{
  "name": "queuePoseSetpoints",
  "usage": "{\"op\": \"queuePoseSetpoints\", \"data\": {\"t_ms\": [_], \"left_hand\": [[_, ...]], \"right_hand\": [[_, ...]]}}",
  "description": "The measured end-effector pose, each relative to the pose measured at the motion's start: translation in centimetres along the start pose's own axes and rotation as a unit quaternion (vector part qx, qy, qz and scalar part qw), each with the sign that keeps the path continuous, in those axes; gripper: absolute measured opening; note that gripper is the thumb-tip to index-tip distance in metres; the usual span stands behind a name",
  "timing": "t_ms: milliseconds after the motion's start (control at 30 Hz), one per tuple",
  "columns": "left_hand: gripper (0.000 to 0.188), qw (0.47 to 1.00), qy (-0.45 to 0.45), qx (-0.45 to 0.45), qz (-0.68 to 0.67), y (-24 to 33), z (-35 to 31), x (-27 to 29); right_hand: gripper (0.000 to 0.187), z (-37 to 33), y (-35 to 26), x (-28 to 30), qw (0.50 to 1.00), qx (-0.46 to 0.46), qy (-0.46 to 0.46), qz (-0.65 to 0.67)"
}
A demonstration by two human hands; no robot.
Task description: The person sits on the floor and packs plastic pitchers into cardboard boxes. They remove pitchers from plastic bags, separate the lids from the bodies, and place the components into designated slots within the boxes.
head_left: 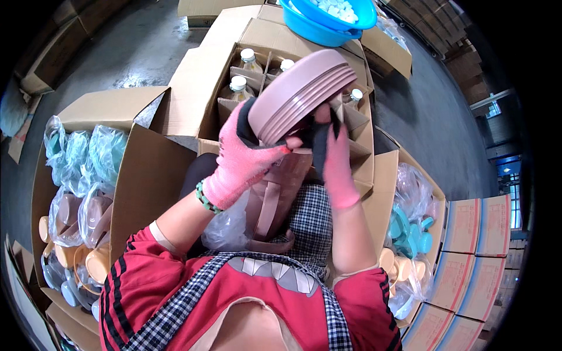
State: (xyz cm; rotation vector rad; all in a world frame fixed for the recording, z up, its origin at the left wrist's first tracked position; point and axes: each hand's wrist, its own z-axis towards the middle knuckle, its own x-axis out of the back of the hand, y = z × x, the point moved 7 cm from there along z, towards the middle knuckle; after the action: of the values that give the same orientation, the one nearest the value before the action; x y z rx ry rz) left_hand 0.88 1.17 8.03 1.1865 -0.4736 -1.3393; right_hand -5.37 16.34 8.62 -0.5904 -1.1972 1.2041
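A dusty-pink round threaded cap (304, 96) is held up, tilted, with its screw ridges facing down and right. My left hand (249, 155), in a pink glove with a dark palm, is closed on its left edge, thumb below. My right hand (335, 149), gloved alike, has its fingers curled against the cap's lower right side; the fingertips are partly hidden. In my lap, under the hands, lies a dusty-pink jug (263, 213) with a long handle, its upper part hidden by the left hand. Crumpled clear plastic (225, 228) lies next to it.
Ahead, a divided carton (357, 149) holds bottles with white caps (239, 83). Blue basins (322, 35) with small white pieces stand beyond. The left carton (155, 175) holds bagged teal and brown parts; the right carton (386, 193) holds teal and peach ones. Stacked boxes (462, 275) stand at far right.
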Motion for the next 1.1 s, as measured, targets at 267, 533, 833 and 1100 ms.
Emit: {"op": "queuePoseSetpoints", "data": {"t_ms": [267,533,833,1100], "left_hand": [[0.041,0.921,0.163,0.167,-0.311,-11.9,6.3,8.6],[0.038,0.829,0.14,0.243,-0.484,-17.7,4.7,7.1],[0.038,0.813,0.15,0.299,-0.476,-18.8,5.0,7.3],[0.04,0.89,0.192,0.244,-0.334,-19.4,5.5,10.5]], "right_hand": [[0.024,6.6,15.5,6.5,0.978,-0.164,0.048,0.116],[0.031,10.6,23.1,3.3,0.902,-0.124,-0.033,-0.411],[0.075,14.8,29.7,0.3,0.822,-0.204,-0.204,-0.49],[0.068,13.0,27.1,1.1,0.813,-0.214,-0.195,-0.504]]}}
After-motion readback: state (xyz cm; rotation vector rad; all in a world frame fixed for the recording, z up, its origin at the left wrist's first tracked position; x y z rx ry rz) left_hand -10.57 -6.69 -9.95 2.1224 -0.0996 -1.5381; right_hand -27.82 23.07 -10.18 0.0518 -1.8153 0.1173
